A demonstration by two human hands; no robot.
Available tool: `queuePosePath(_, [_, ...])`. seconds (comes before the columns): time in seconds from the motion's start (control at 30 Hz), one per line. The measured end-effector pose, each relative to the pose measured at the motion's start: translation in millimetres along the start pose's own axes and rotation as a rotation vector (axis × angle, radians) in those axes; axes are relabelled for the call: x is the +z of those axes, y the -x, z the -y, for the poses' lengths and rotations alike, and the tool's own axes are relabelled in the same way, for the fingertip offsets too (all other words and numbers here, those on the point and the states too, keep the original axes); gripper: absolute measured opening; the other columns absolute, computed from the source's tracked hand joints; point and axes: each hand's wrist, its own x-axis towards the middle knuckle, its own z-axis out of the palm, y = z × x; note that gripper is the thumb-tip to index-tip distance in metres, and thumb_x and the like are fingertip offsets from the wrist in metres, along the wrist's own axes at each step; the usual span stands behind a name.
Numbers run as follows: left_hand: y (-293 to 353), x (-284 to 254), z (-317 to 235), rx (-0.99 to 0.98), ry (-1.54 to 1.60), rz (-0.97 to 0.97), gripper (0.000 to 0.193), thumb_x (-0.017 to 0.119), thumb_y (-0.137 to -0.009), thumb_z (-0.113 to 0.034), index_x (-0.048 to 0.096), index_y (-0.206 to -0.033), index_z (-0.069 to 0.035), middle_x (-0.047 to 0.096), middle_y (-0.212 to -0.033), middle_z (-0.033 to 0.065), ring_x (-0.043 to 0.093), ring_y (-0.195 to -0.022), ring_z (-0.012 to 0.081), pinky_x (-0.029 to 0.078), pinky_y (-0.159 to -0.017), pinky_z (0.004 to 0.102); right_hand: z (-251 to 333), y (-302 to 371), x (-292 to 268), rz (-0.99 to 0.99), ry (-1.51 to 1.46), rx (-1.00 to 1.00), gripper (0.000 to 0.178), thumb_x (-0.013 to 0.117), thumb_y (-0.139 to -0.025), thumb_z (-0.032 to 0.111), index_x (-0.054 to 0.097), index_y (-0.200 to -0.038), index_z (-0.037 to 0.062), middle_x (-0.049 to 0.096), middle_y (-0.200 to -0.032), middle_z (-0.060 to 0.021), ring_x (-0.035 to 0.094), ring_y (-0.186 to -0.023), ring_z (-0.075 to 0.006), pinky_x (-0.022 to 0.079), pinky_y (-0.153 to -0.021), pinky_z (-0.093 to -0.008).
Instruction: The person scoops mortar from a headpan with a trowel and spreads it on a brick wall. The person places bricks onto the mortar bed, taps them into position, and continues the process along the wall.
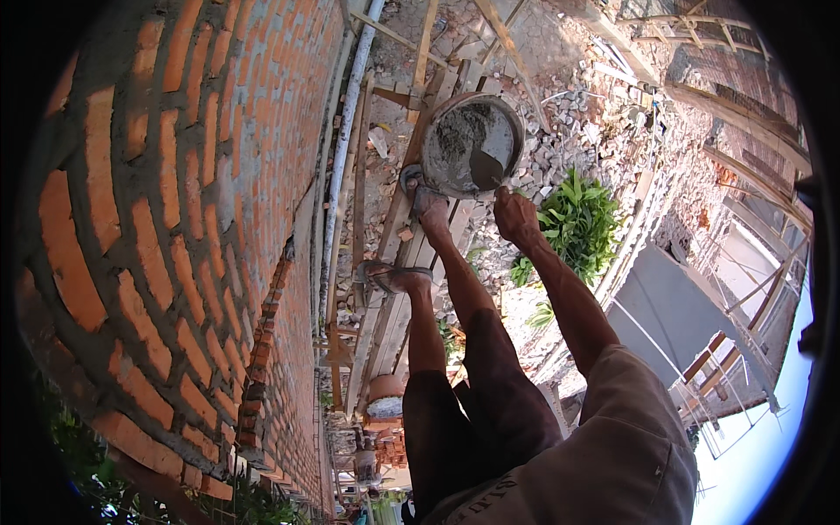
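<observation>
My right hand (517, 215) is closed round the handle of a trowel (486, 170), its arm stretched out from my shirt sleeve. The dark blade is inside a round bucket (516, 122), at its near right side. Wet grey mortar (459, 131) lies in the bucket, mostly toward the left. The bucket stands on scaffold planks (398, 302), just beyond my sandalled feet (426, 206). My left hand does not show.
A brick wall (188, 236) with grey joints rises close on my left, with a long pale pipe (348, 131) along its foot. Rubble (569, 131) and a leafy green plant (577, 219) lie below the planks on the right. Wooden poles (507, 39) cross beyond the bucket.
</observation>
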Motion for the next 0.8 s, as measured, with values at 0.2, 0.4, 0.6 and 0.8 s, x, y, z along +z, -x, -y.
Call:
queuePosePath(0.2, [-1.0,-5.2,2.3,0.032,-0.024,-0.013,0.081,0.03,-0.094,-0.067,0.049,-0.132,0.002,0.052,-0.122,0.0227,0.053,-0.113,0.0343,0.041,-0.095,0.0489,39.4,-74.9,61.9,0.134,-0.87,-0.107,0.022,0.052,-0.094,0.021,0.054,-0.08,0.0043,0.054,-0.068,-0.0072,0.053,-0.057,-0.0186,0.044,-0.047,-0.0329])
queuePosePath(0.4, [-1.3,-8.1,4.5,0.043,-0.054,-0.016,0.08,0.029,-0.095,-0.067,0.049,-0.132,0.002,0.053,-0.122,0.0227,0.053,-0.112,0.0342,0.042,-0.094,0.0493,37.9,-30.1,11.2,0.705,-2.006,0.372,0.029,0.043,-0.102,0.036,0.048,-0.102,0.0076,0.052,-0.071,-0.0026,0.048,-0.052,-0.0135,0.044,-0.043,-0.0263])
queuePosePath(0.6, [-1.6,-6.2,6.3,0.04,-0.053,-0.016,0.08,0.029,-0.095,-0.067,0.049,-0.131,0.002,0.053,-0.121,0.0226,0.054,-0.111,0.0341,0.042,-0.093,0.0497,30.3,25.9,-12.5,0.575,-1.806,0.271,0.033,0.041,-0.102,0.039,0.053,-0.104,0.0078,0.051,-0.072,-0.0006,0.048,-0.051,-0.0125,0.043,-0.041,-0.0271])
queuePosePath(0.8, [1.9,-5.0,5.9,0.052,-0.061,-0.007,0.08,0.028,-0.095,-0.066,0.049,-0.131,0.002,0.054,-0.12,0.0226,0.054,-0.11,0.0341,0.042,-0.092,0.05,31.1,-27.4,7.4,-0.014,-0.355,-0.247,0.016,0.051,-0.09,0.016,0.056,-0.091,0.0008,0.056,-0.072,-0.0221,0.057,-0.06,-0.0395,0.045,-0.057,-0.046])
